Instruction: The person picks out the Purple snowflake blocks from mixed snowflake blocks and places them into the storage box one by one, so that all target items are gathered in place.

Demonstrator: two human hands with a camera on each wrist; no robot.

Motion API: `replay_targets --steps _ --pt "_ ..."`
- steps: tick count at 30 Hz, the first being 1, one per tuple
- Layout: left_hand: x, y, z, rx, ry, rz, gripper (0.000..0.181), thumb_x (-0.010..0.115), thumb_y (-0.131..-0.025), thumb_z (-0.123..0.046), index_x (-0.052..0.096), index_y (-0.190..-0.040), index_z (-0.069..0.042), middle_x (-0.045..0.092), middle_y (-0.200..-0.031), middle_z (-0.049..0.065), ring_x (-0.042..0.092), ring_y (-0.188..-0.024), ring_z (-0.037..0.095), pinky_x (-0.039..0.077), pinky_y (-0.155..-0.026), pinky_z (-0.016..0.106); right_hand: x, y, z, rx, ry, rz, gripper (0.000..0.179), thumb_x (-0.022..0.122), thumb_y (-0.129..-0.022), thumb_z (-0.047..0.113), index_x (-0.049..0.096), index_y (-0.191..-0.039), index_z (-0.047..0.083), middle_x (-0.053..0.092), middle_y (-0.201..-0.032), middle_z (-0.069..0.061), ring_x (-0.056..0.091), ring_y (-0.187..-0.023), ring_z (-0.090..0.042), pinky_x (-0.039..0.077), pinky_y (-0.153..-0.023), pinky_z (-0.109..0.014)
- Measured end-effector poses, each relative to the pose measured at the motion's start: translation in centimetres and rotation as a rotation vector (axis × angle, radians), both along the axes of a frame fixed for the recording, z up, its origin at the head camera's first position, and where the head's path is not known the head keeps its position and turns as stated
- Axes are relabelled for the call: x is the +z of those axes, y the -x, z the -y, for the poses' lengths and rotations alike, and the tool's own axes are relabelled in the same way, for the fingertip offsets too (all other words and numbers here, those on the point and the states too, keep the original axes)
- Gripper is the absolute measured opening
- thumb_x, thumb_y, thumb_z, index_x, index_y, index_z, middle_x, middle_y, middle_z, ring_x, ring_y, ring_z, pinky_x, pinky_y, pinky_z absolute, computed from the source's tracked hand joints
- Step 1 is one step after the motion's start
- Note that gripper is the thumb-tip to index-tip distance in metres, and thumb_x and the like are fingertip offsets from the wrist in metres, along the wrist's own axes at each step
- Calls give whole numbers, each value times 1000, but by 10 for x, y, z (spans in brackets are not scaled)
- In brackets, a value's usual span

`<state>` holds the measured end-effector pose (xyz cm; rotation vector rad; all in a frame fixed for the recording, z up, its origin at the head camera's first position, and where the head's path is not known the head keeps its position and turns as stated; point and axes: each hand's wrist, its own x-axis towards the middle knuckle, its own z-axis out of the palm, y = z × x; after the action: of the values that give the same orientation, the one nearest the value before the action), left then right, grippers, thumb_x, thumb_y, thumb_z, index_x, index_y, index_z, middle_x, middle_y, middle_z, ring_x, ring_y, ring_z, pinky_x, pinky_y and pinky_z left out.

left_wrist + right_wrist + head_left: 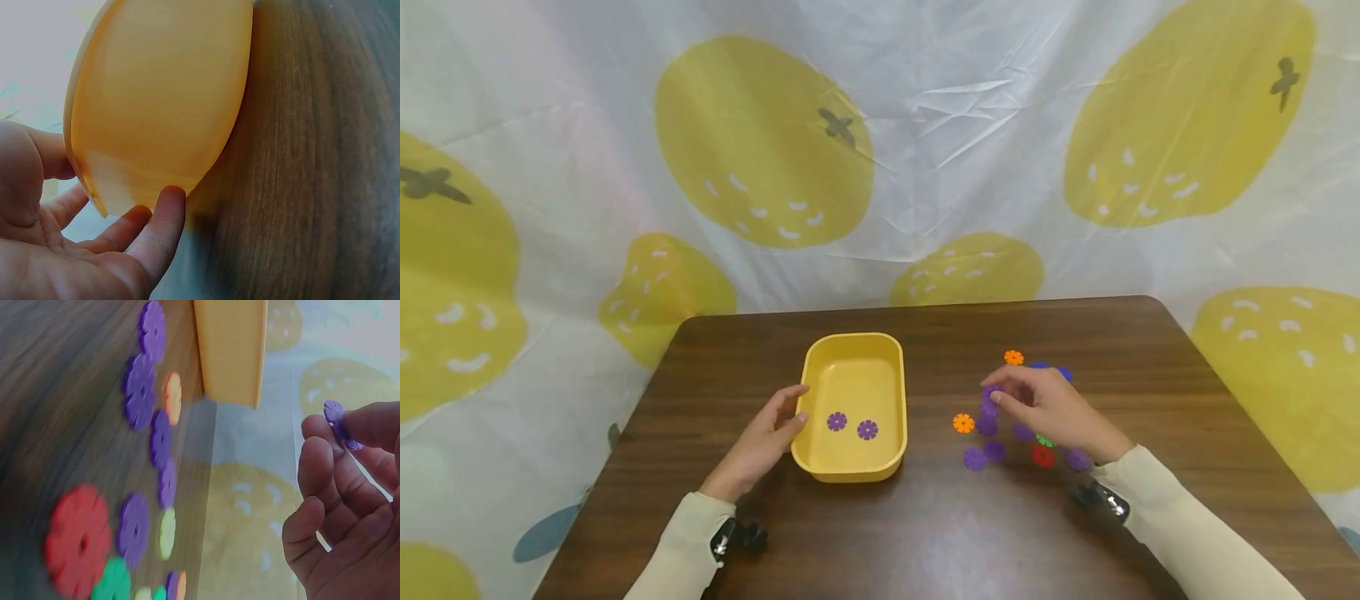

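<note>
A yellow plastic bin (850, 477) stands on the table left of centre, with two purple notched discs (852, 426) lying on its floor. My left hand (767, 439) holds the bin's left side, thumb at the rim and fingertips against the outer wall (162, 100). My right hand (1051, 408) is raised over the loose discs and pinches a purple notched disc (334, 412) between thumb and forefinger. Below that hand several purple discs (975, 458) are scattered, along with a red disc (78, 540) and a green disc (112, 581).
An orange disc (963, 423) lies left of the scattered group, and another orange disc (1013, 357) sits farther back near blue discs (1063, 374). The brown wooden table (925, 542) ends at a hanging cloth (880, 275) printed with yellow fruit.
</note>
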<state>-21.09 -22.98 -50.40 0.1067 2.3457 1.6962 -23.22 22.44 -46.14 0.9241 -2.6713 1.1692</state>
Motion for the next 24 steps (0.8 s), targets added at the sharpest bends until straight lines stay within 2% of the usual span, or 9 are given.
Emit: replay_targets --steps 4,7,15,19,24 --pt "0 1 0 4 -1 -3 51 56 -111 -23 40 -160 -21 48 -154 22 61 -130 37 58 -106 48 1 8 19 29 6 -4 19 70 -102 13 73 -118 22 66 -74 3 52 -60 -6 47 -54 -24" --pt "-1 1 0 13 8 -1 51 56 -111 -23 40 -160 -21 48 -155 21 61 -130 36 57 -106 48 0 13 33 55 15 3 18 70 -102 15 73 -118 22 64 -74 8 53 -61 -7 47 -54 -24" --pt "-1 0 0 18 21 5 51 56 -111 -26 40 -160 -24 46 -157 19 59 -133 36 54 -110 51 4 25 70 104 43 75 16 69 -104 22 73 -119 25 65 -76 8 54 -62 -10 48 -53 -25" --pt "0 0 0 17 26 -2 52 56 -111 -26 40 -160 -23 48 -155 20 61 -130 35 55 -109 51 3 30 87 128 64 88 16 69 -105 22 74 -119 18 70 -83 5 58 -68 -12 51 -59 -25" --pt "0 0 1 7 23 -6 53 55 -112 -25 38 -161 -21 49 -152 21 62 -127 34 57 -106 48 0 35 105 167 92 110 18 68 -105 22 74 -120 13 78 -100 2 69 -81 -15 60 -71 -28"
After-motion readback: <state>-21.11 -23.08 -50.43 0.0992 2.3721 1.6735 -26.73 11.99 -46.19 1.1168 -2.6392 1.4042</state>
